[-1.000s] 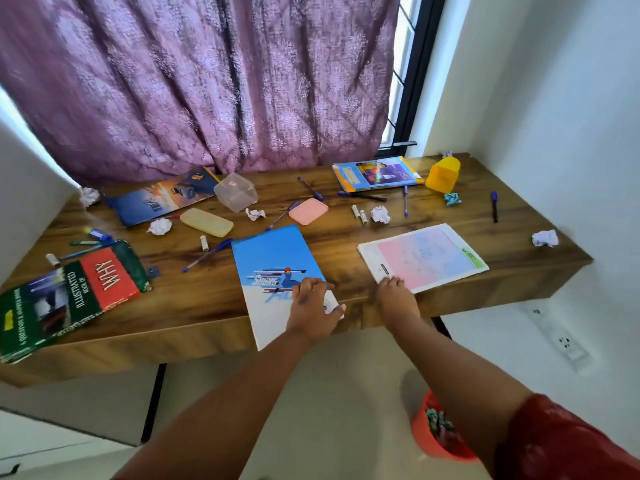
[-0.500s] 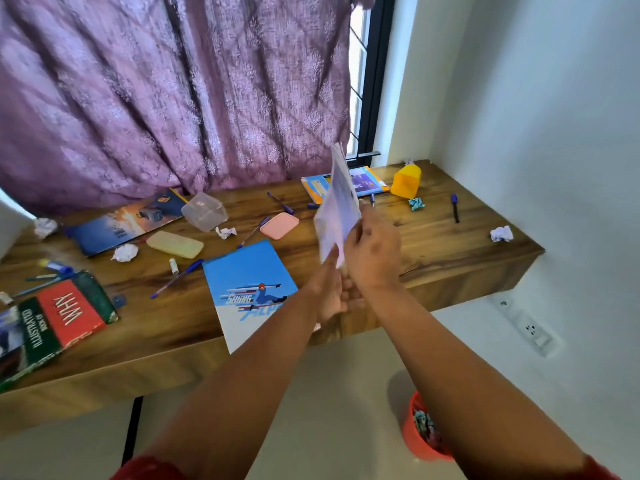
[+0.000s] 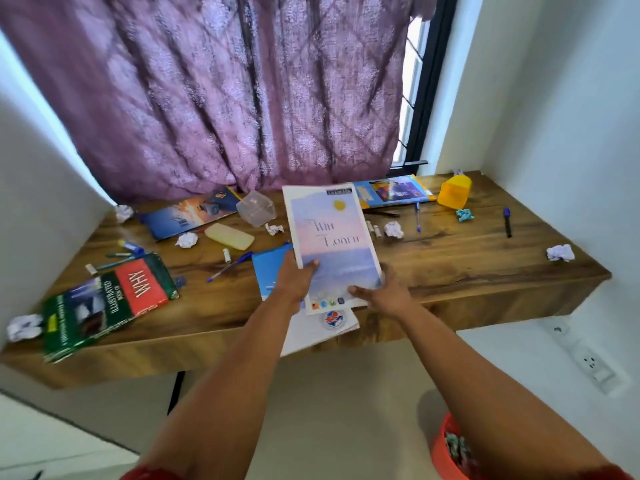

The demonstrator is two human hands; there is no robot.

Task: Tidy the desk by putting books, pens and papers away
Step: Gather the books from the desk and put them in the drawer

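Half a second ago the pink book (image 3: 332, 244) stood on edge between the two hands; now it has swung face up and lies flat over the blue book (image 3: 272, 266) near the front edge of the wooden surface (image 3: 450, 268). Both hands grip it at its near end: the left hand (image 3: 294, 282) with its thumb curled on top of the cover at the left side, the right hand (image 3: 384, 294) with its thumb on top at the right corner. I cannot tell whether the pink book already rests on the blue one or is held just above it.

Five books are in view: the pink one, the blue one under it, a green and red book (image 3: 104, 303) hanging over the front left edge, a dark blue book (image 3: 188, 214) at the back left, and a blue and orange book (image 3: 393, 190) at the back beside the curtain (image 3: 225, 98). Six white crumpled paper balls lie about: one (image 3: 24, 327) at the far left front, one (image 3: 123, 213) at the back left corner, one (image 3: 186, 240) beside a yellow case (image 3: 229, 236), one (image 3: 274, 229) near a clear plastic box (image 3: 257, 208), one (image 3: 393, 229) right of the pink book, and one (image 3: 560, 252) near the right edge. A small teal paper wad (image 3: 464, 214) sits just in front of a yellow container (image 3: 454, 192). Three pens show plainly: a blue one (image 3: 230, 266) left of the blue book, a blue one (image 3: 418, 216) at the back, and a dark one (image 3: 507, 221) further right. More pens lie in a cluster (image 3: 121, 254) at the left; their count is unclear. A red bin (image 3: 441, 452) stands on the floor under the right arm.
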